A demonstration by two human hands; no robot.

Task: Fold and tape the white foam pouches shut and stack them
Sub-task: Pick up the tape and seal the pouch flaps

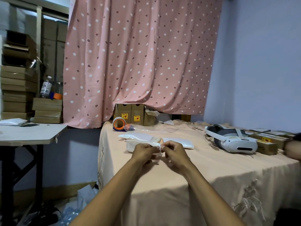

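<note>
A white foam pouch [131, 145] lies on the peach tablecloth in front of me, and both hands pinch its upper edge. My left hand [143, 152] grips the edge on the left, my right hand [173, 151] grips it just to the right; the fingertips nearly touch. Behind it lies another white foam pouch [138, 137], and a third white pouch [180, 141] rests to the right. A tape dispenser with an orange core [119, 123] stands at the far left of the table.
A white VR headset [231, 140] lies on the right of the table [211, 168], with small cardboard boxes [267, 146] beyond it. Brown boxes [130, 114] stand under the pink curtain. A side table [27, 132] with a white pouch stands left. Another person's hand [293, 148] shows at the right edge.
</note>
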